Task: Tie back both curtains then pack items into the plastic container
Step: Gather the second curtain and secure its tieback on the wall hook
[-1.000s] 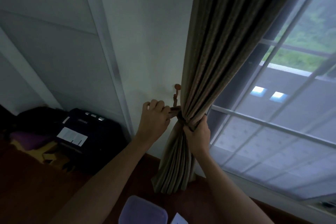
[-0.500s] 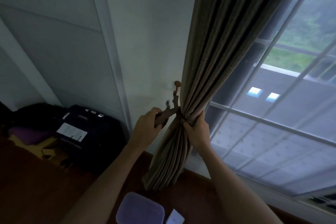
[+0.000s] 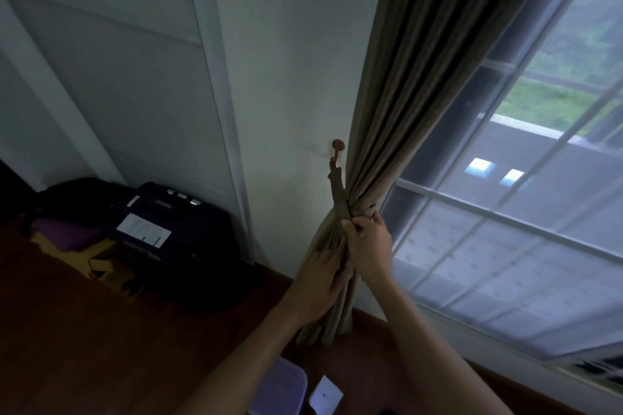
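Note:
A brown curtain (image 3: 404, 84) hangs beside the window and is gathered at waist height by a brown tieback (image 3: 338, 194). The tieback runs up to a round wall hook (image 3: 338, 145). My right hand (image 3: 369, 246) grips the gathered folds just below the tieback. My left hand (image 3: 320, 283) lies lower on the curtain's bottom bunch, fingers flat against the fabric. A translucent plastic container (image 3: 286, 387) sits on the floor below my arms, partly hidden by my left forearm.
A small white card (image 3: 325, 394) lies on the dark wooden floor (image 3: 101, 330) next to the container. A black suitcase (image 3: 175, 239) with a paper label stands against the wall at left, with purple and yellow things beside it. The window (image 3: 505, 212) fills the right.
The tieback went up onto the wall hook. My left hand let go of it and dropped down to the lower curtain folds. My right hand stayed at the gathered part.

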A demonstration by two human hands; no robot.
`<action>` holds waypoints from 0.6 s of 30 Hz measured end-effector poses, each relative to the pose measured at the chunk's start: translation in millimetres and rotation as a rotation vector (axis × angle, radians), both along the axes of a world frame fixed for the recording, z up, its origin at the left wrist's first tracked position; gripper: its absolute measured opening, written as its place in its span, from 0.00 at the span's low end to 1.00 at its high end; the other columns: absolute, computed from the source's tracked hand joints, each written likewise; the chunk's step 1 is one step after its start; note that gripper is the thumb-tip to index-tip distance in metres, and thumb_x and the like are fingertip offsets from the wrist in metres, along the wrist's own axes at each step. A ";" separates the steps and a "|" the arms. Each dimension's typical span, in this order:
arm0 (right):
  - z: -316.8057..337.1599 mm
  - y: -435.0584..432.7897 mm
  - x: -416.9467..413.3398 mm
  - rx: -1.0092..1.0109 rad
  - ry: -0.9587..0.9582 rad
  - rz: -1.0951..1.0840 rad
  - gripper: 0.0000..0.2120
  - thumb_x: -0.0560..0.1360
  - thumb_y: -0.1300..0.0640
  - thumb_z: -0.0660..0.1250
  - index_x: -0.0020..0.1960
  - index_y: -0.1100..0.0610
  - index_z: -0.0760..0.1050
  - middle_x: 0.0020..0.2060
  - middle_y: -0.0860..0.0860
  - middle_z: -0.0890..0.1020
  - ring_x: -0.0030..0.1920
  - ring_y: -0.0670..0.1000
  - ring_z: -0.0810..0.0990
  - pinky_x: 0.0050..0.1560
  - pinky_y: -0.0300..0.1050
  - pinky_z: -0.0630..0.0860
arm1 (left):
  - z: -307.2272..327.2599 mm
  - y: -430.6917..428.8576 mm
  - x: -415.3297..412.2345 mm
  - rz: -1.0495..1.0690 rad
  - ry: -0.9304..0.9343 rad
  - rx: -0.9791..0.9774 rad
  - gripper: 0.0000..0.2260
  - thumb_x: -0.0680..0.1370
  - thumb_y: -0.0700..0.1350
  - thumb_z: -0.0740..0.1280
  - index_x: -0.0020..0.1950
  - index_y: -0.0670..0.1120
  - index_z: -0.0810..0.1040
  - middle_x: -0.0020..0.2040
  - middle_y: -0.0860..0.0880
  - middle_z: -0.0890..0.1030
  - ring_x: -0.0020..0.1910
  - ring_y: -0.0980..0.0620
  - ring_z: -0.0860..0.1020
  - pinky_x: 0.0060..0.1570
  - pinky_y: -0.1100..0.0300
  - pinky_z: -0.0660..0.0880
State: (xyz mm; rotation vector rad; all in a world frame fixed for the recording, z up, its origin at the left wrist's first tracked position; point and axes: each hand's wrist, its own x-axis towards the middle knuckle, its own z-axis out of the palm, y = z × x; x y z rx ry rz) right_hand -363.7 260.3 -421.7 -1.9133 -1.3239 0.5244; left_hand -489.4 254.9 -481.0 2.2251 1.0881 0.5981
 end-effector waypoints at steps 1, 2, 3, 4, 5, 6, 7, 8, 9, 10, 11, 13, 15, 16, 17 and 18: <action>-0.5 -0.3 6.2 -0.016 -0.009 0.008 0.10 0.79 0.53 0.65 0.49 0.57 0.82 0.58 0.52 0.75 0.49 0.49 0.74 0.50 0.41 0.72 | 0.0 8.3 -2.2 0.014 -0.049 -0.002 0.12 0.83 0.48 0.56 0.60 0.49 0.76 0.57 0.50 0.79 0.55 0.53 0.76 0.59 0.57 0.73; 1.1 -1.5 11.9 -0.040 -0.008 0.028 0.10 0.79 0.53 0.64 0.49 0.57 0.81 0.59 0.51 0.75 0.50 0.50 0.74 0.53 0.44 0.73 | 2.0 18.4 -3.0 0.082 -0.126 0.017 0.10 0.83 0.46 0.57 0.55 0.49 0.77 0.52 0.52 0.79 0.51 0.54 0.76 0.54 0.60 0.74; 2.2 -2.5 17.7 -0.060 -0.001 0.049 0.09 0.79 0.53 0.63 0.49 0.56 0.80 0.59 0.51 0.75 0.52 0.50 0.75 0.55 0.47 0.75 | 8.3 29.3 -2.6 0.204 -0.225 -0.001 0.09 0.83 0.43 0.58 0.53 0.48 0.78 0.50 0.52 0.79 0.50 0.54 0.77 0.52 0.65 0.72; 4.2 -4.1 22.0 -0.074 0.006 0.070 0.09 0.79 0.52 0.63 0.48 0.55 0.79 0.59 0.50 0.75 0.53 0.49 0.75 0.57 0.50 0.76 | 16.3 41.2 -1.5 0.335 -0.339 -0.058 0.10 0.82 0.42 0.58 0.54 0.46 0.79 0.50 0.52 0.79 0.50 0.55 0.77 0.50 0.69 0.71; 6.0 -5.5 24.7 -0.082 -0.003 0.085 0.08 0.79 0.53 0.63 0.48 0.54 0.78 0.60 0.49 0.74 0.55 0.50 0.76 0.58 0.53 0.76 | 28.7 53.1 1.1 0.419 -0.402 -0.127 0.10 0.82 0.41 0.58 0.55 0.45 0.79 0.50 0.52 0.80 0.50 0.57 0.78 0.50 0.72 0.70; 8.7 -6.9 25.2 -0.092 -0.035 0.089 0.07 0.79 0.53 0.62 0.47 0.53 0.78 0.62 0.51 0.74 0.59 0.52 0.75 0.61 0.54 0.75 | 40.8 64.5 6.0 0.433 -0.431 -0.189 0.10 0.82 0.41 0.59 0.55 0.45 0.80 0.49 0.52 0.81 0.49 0.57 0.79 0.50 0.71 0.71; 9.5 -8.0 24.4 -0.090 -0.073 0.077 0.07 0.80 0.54 0.62 0.48 0.54 0.78 0.66 0.53 0.71 0.64 0.55 0.72 0.64 0.54 0.73 | 50.1 74.7 12.0 0.409 -0.412 -0.254 0.10 0.82 0.41 0.59 0.55 0.44 0.80 0.48 0.51 0.82 0.47 0.55 0.79 0.50 0.68 0.73; 10.3 -9.7 22.0 -0.081 -0.107 0.043 0.08 0.80 0.55 0.62 0.48 0.56 0.79 0.70 0.56 0.68 0.68 0.56 0.69 0.67 0.52 0.70 | 55.4 84.4 19.2 0.375 -0.396 -0.335 0.10 0.81 0.41 0.59 0.53 0.43 0.80 0.47 0.49 0.83 0.46 0.53 0.81 0.49 0.63 0.75; 10.9 -12.1 19.0 -0.053 -0.137 -0.001 0.09 0.80 0.55 0.62 0.49 0.58 0.79 0.71 0.58 0.65 0.69 0.57 0.67 0.67 0.49 0.69 | 59.9 91.1 24.5 0.346 -0.387 -0.432 0.10 0.81 0.43 0.60 0.52 0.42 0.81 0.46 0.47 0.84 0.46 0.50 0.82 0.47 0.60 0.75; 11.4 -14.8 16.3 -0.007 -0.162 -0.037 0.10 0.80 0.56 0.62 0.48 0.59 0.80 0.70 0.58 0.66 0.67 0.56 0.69 0.64 0.44 0.69 | 60.9 96.2 29.7 0.331 -0.400 -0.522 0.12 0.80 0.45 0.62 0.50 0.40 0.82 0.46 0.45 0.84 0.45 0.48 0.83 0.44 0.59 0.75; 10.7 -16.9 14.2 0.041 -0.175 -0.058 0.11 0.80 0.56 0.62 0.48 0.60 0.80 0.66 0.58 0.69 0.63 0.55 0.71 0.60 0.37 0.69 | 59.1 98.8 32.8 0.330 -0.407 -0.588 0.13 0.79 0.47 0.63 0.49 0.39 0.82 0.45 0.43 0.84 0.44 0.46 0.83 0.43 0.58 0.74; 9.6 -18.4 12.6 0.087 -0.153 -0.069 0.11 0.81 0.56 0.62 0.48 0.60 0.81 0.58 0.55 0.72 0.51 0.48 0.72 0.50 0.25 0.65 | 55.3 99.9 36.6 0.314 -0.424 -0.683 0.15 0.78 0.49 0.66 0.47 0.36 0.81 0.41 0.41 0.83 0.40 0.45 0.80 0.43 0.57 0.73; 9.1 -17.4 14.0 0.111 -0.134 -0.062 0.11 0.80 0.55 0.63 0.48 0.59 0.81 0.51 0.51 0.73 0.45 0.46 0.72 0.43 0.24 0.64 | 55.1 101.1 41.4 0.299 -0.454 -0.772 0.11 0.78 0.47 0.67 0.45 0.38 0.81 0.38 0.42 0.80 0.38 0.48 0.76 0.41 0.58 0.72; 9.2 -17.1 14.6 0.119 -0.132 -0.049 0.10 0.80 0.54 0.64 0.47 0.57 0.81 0.47 0.49 0.74 0.43 0.46 0.73 0.41 0.26 0.65 | 54.5 102.6 42.8 0.296 -0.484 -0.833 0.09 0.77 0.45 0.67 0.44 0.40 0.80 0.38 0.42 0.79 0.38 0.49 0.76 0.40 0.59 0.72; 9.9 -16.9 15.1 0.127 -0.128 -0.036 0.09 0.79 0.53 0.65 0.46 0.56 0.81 0.44 0.47 0.75 0.41 0.44 0.74 0.39 0.27 0.66 | 55.7 102.9 43.0 0.293 -0.519 -0.906 0.06 0.77 0.44 0.68 0.44 0.42 0.80 0.40 0.43 0.79 0.39 0.49 0.77 0.41 0.61 0.73; 9.7 -16.4 15.6 0.131 -0.125 -0.026 0.09 0.78 0.52 0.66 0.44 0.55 0.80 0.41 0.45 0.76 0.38 0.41 0.74 0.37 0.28 0.67 | 55.7 102.3 42.8 0.293 -0.556 -0.966 0.05 0.78 0.44 0.67 0.43 0.44 0.79 0.41 0.45 0.80 0.41 0.51 0.77 0.41 0.63 0.73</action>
